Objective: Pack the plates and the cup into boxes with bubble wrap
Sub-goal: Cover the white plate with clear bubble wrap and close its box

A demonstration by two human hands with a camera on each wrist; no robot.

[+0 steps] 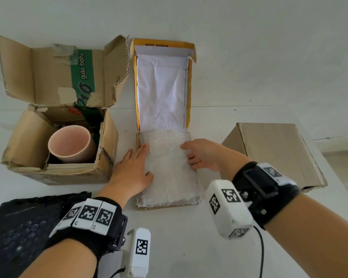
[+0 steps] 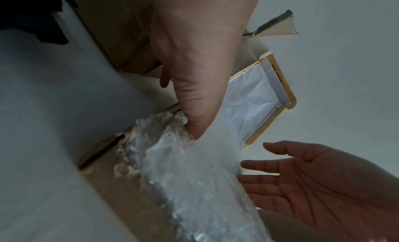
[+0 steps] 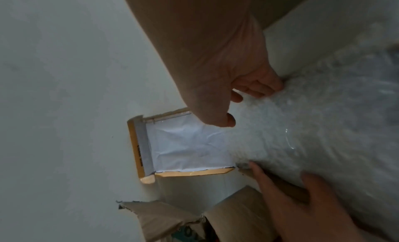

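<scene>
your left hand and right hand lie flat, fingers straight, grip loose, pressing bubble wrap inside the middle flat box. pink cup sits in the left box on the tabletop.

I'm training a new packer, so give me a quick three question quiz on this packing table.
1. True or false: the pink cup stands in the flat box.
2. What covers the contents of the flat box? A) black foam B) bubble wrap C) newspaper
3. Fill in: the left hand and the right hand rest on opposite ___ of the bubble wrap.

Key:
1. False; it lies tilted in the brown carton on the left.
2. B
3. sides
</scene>
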